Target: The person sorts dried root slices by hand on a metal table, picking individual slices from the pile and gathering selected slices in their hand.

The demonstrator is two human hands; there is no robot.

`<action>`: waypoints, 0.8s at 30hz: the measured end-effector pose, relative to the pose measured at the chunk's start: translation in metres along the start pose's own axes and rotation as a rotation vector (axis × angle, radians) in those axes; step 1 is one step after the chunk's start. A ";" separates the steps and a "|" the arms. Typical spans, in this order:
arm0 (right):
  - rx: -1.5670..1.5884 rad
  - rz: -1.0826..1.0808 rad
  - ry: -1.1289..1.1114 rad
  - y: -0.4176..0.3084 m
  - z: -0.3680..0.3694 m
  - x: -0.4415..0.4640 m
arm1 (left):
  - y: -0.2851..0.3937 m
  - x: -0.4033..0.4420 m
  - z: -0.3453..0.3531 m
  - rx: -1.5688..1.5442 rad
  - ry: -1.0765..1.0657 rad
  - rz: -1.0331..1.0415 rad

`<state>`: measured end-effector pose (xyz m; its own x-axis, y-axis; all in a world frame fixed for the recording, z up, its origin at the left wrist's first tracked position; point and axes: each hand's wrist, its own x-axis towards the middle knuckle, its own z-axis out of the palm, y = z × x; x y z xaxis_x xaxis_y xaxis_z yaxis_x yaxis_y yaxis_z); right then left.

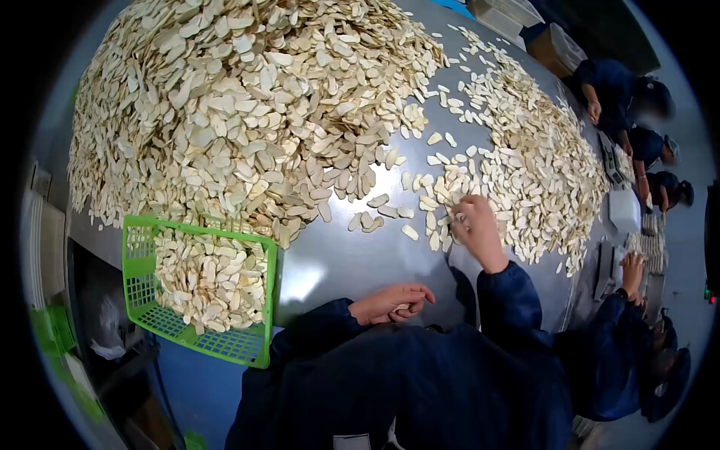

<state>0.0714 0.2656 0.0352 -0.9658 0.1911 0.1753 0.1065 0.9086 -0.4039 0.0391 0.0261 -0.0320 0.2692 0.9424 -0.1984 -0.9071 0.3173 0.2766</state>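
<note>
My left hand (394, 302) is curled palm-up near the table's front edge, with pale dried slices (405, 307) partly visible inside the fingers. At the near edge of the spread-out slices (532, 165), my right hand (480, 232) bends its fingers and thumb around a pale slice (460, 218), which is partly hidden. Several loose slices lie just left of that hand. A huge heap of the same flat, cream-coloured slices (247, 105) rises beyond my left hand. To the left, a green plastic basket (271, 300) holds more slices.
The metal table (330, 262) runs under the heaps. Co-workers in dark clothes line the right side; one person's hand (632, 274) is near a white block (624, 210) and trays. A box (555, 49) and pale bins (506, 15) stand at the far end. Stacked trays (49, 247) are at left.
</note>
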 end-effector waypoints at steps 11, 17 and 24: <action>-0.203 0.126 0.127 0.064 -0.025 -0.028 | 0.003 0.000 0.002 0.014 0.025 -0.011; 0.022 -0.084 0.150 0.009 0.019 0.038 | 0.002 -0.002 0.003 -0.004 0.033 0.002; -0.170 -0.101 0.085 0.014 0.050 0.073 | 0.000 -0.002 0.003 -0.015 0.052 0.036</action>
<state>-0.0096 0.2734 -0.0027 -0.9508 0.1205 0.2852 0.0560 0.9729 -0.2244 0.0395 0.0245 -0.0289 0.2199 0.9462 -0.2373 -0.9206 0.2818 0.2702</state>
